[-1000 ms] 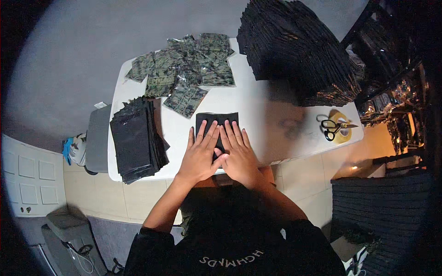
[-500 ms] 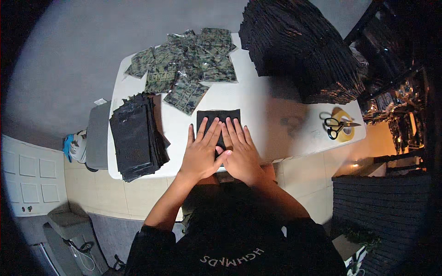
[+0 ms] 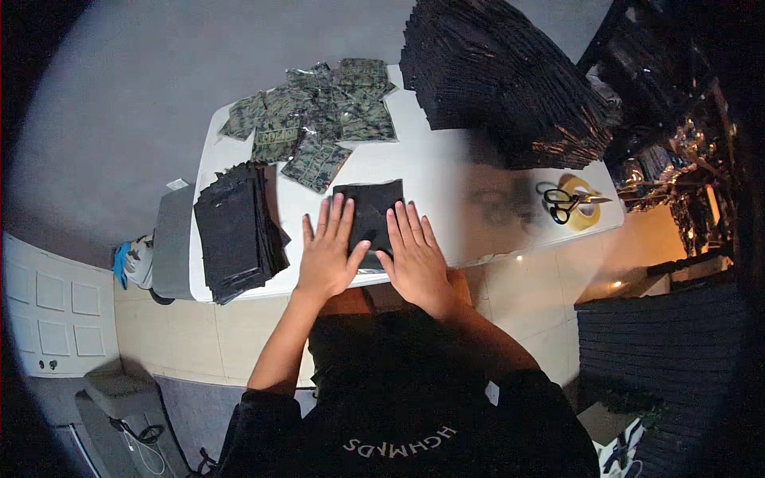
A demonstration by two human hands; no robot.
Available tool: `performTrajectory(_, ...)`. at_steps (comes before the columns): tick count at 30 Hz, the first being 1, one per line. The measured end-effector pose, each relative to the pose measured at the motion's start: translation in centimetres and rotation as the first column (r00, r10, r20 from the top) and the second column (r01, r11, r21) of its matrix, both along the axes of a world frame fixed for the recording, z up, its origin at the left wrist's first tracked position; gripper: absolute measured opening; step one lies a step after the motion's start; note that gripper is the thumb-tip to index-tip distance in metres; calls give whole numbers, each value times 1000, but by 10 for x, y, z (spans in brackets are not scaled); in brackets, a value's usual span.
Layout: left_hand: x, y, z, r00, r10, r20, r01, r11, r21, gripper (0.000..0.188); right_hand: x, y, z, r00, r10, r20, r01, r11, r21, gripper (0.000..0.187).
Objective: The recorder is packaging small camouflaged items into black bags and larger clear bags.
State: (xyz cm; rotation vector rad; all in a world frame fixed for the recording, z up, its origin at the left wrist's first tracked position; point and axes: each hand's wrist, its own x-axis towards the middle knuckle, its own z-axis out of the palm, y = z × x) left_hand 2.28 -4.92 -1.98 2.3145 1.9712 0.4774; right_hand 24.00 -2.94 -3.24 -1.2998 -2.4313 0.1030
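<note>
A folded black fabric piece lies flat near the front edge of the white table. My left hand rests open on its left side, fingers stretched away from me. On its right side my right hand lies flat, also open, with the thumbs pointing toward each other. Between the two hands the black surface shows, slightly shiny, with a pale strip at its near edge. Neither hand grips anything.
A stack of black pieces stands left of my hands. Beyond lie camouflage-patterned packets in clear plastic. A tall heap of black pieces fills the back right. Scissors lie on a yellow tape roll at the right.
My hands have slid apart from the middle of the black fabric piece toward its two sides, uncovering its centre. The whole view has shifted slightly.
</note>
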Motion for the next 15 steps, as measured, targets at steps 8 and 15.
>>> performTrajectory(8, -10, -20, 16, 953, 21, 301, -61, 990, 124, 58, 65, -3, 40, 903, 92, -419, -197, 957, -213, 78)
performTrajectory(15, 89, -24, 50, 849, -253, 464, 171, 962, 212, 9, 156, 25, 38, 796, -10, -605, 21, 1000, 10, 27)
